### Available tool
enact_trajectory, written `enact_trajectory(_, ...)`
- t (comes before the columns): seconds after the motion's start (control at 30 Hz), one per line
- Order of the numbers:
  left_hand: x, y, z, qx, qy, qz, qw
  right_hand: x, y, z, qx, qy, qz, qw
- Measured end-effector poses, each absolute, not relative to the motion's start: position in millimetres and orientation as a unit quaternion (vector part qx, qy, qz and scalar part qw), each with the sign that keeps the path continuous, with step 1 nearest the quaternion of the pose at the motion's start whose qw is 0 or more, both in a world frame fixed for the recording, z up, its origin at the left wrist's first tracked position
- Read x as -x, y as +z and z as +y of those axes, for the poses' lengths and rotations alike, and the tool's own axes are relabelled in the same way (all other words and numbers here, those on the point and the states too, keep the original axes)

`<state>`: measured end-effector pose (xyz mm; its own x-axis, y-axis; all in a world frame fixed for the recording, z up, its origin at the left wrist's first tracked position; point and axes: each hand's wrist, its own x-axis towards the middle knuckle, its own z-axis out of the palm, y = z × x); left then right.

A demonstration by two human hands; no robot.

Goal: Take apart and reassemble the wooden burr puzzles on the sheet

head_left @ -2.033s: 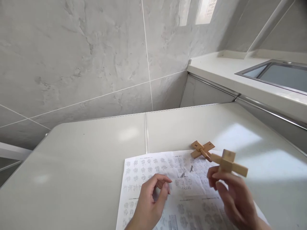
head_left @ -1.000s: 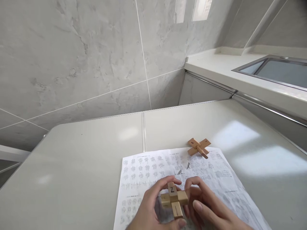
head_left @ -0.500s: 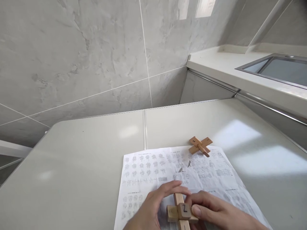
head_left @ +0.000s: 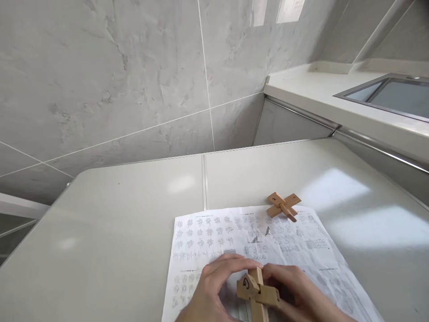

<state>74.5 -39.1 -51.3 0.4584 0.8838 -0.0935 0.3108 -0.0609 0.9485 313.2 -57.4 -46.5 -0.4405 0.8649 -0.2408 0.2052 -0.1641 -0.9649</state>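
Observation:
A wooden burr puzzle (head_left: 257, 296) of interlocking light wood bars is at the bottom of the view, low over the printed sheet (head_left: 187, 264). A dark handwritten mark shows on its left block. My left hand (head_left: 214, 286) curls around its far and left side, with fingertips on the tip of the upright bar. From the right, my right hand (head_left: 298, 288) grips the puzzle; its thumb and lower fingers are partly hidden behind the wood. Farther off, a second wooden puzzle (head_left: 283, 205), cross-shaped and marked 2 and 1, rests across the sheet's far edge.
Beneath the sheet is a glossy pale table (head_left: 134, 232) with a seam running away from me. A grey tiled wall (head_left: 134, 76) stands behind it. At the right is a white counter (head_left: 301, 82) with a metal-framed sink (head_left: 392, 96).
The puzzle in my hands has turned, so the block marked 2 no longer faces up and a different mark shows at left. My right thumb has gone lower. The other puzzle stays put.

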Motion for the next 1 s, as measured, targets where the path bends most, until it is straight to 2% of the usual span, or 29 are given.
enact_trajectory(0.17,-83,-51,-38,-0.679,0.308,0.446,0.495,-312,-74,-67,0.495,0.555,-0.595,0.306)
enact_trajectory(0.37,-88,-46,-33,-0.665,0.360,0.404,0.515,-309,-68,-65,0.487,0.572,-0.577,0.320)
enact_trajectory(0.5,-91,-44,-32,-0.644,0.372,0.391,0.541,-314,-54,-59,0.450,0.653,-0.524,0.312)
enact_trajectory(0.67,-89,-51,-31,-0.625,0.384,0.363,0.575,-326,-43,-52,0.306,0.817,-0.384,0.303)
enact_trajectory(0.83,-86,-58,-28,-0.636,0.404,0.314,0.577,-330,-44,-49,0.279,0.839,-0.377,0.277)
enact_trajectory(1.0,-85,-59,-30,-0.628,0.393,0.311,0.596,-325,-55,-53,0.257,0.858,-0.327,0.302)
